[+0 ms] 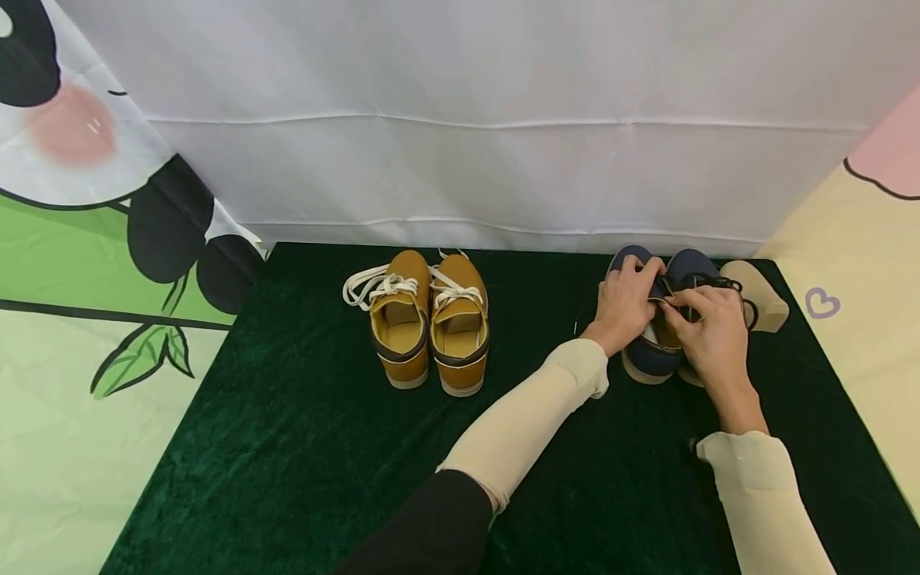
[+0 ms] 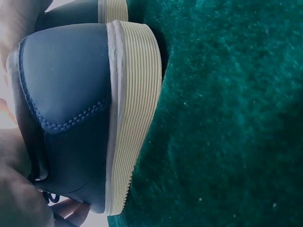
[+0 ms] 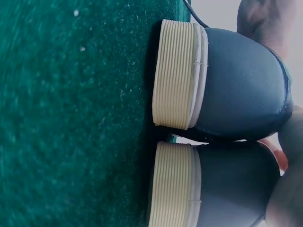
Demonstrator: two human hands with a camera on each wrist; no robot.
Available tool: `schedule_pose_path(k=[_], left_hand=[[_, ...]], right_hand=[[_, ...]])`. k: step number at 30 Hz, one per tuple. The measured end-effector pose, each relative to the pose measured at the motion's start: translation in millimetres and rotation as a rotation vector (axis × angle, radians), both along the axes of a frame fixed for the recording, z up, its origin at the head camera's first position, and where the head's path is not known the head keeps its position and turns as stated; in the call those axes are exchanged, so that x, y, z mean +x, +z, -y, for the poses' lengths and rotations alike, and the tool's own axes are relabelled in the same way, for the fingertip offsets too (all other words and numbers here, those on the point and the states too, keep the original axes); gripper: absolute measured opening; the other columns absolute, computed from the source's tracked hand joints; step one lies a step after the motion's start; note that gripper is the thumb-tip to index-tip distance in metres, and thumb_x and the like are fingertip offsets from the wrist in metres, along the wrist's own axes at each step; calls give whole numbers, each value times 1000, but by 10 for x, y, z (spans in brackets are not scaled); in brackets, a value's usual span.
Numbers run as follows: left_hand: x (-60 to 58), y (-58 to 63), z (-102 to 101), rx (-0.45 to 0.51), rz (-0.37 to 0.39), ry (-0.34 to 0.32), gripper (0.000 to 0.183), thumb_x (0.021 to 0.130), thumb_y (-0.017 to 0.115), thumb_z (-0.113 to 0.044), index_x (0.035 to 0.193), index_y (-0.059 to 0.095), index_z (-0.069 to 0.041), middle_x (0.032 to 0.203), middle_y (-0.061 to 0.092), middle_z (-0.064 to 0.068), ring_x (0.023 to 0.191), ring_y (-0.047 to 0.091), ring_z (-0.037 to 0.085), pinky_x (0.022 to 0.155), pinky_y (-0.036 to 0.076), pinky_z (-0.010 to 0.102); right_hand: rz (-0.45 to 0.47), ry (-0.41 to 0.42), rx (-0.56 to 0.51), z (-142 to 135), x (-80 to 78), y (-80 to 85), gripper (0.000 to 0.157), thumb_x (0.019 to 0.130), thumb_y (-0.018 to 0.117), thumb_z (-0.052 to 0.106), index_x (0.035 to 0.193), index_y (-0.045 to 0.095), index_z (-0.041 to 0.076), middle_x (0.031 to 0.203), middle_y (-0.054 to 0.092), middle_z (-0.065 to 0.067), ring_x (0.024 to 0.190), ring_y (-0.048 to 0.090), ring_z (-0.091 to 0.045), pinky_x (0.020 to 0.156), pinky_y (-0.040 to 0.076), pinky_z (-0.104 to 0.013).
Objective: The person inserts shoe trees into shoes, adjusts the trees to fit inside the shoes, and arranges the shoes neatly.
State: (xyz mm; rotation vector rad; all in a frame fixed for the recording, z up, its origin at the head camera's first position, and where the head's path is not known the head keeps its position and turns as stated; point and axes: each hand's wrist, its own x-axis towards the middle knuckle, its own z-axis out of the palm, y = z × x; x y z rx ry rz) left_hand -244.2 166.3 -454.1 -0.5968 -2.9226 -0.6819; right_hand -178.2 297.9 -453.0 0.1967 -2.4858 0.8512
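A pair of navy shoes [image 1: 650, 363] with pale ridged soles stands at the back right, toes toward the wall. My left hand [image 1: 621, 303] reaches over the left shoe and pinches its dark shoelace near the tongue. From the other side my right hand [image 1: 719, 335] pinches the shoelace between thumb and forefinger, close to the left fingertips. A black lace [image 1: 751, 315] loops out by the right shoe [image 1: 691, 263]. In the left wrist view, the shoe's side [image 2: 66, 80] hides most of the fingers. Both heels [image 3: 241, 80] show in the right wrist view.
Tan shoes [image 1: 408, 367] with white laces [image 1: 366, 283] stand side by side left of the navy pair. A beige block [image 1: 765, 299] sits right of the navy shoes. Dark green cloth [image 1: 287, 447] covers the table; a white fabric wall [image 1: 431, 176] rises behind.
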Motion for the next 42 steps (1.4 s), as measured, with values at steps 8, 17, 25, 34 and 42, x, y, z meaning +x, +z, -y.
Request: schedule_pose_path(k=[8,17,25,34,42], left_hand=[[19,-4,-14,-36,-20,3,45,100,69,-28,141,49,-35,146,50,-1,107,62,17,95,53,33],[31,-36,-11,-81,-30,4,43,104,63,-30,143,46,-35,145,50,-1,106,64,18,94,54,32],[26,-47,-13,-90,-42,3,42,105,61,-30,144,45,-34,144,50,-1,105,61,17,92,54,31],[29,-58,-14,-88,-38,9,44,105,62,-33,145,45,-35,144,50,-2,105,60,16,91,53,30],[8,-42,-23,-112,-30,-3,43,104,62,-34,143,45,-37,142,50,-3,100,59,15,92,53,29]], right_hand=[[15,-5,-3,-4,3,-2,10,87,81,1,95,77,-2,101,72,-25,104,49,-42,94,36,-55],[50,-29,10,-6,5,-31,10,90,80,5,98,77,0,103,72,-25,107,50,-42,96,37,-57],[22,-37,15,-9,16,-23,14,91,79,7,103,77,0,107,73,-26,109,52,-43,99,40,-60],[7,-50,45,-3,32,-16,17,94,77,9,109,76,0,110,73,-27,110,55,-45,105,39,-61],[3,-67,16,-2,32,-29,16,93,77,8,107,77,0,110,74,-27,111,55,-45,104,40,-62]])
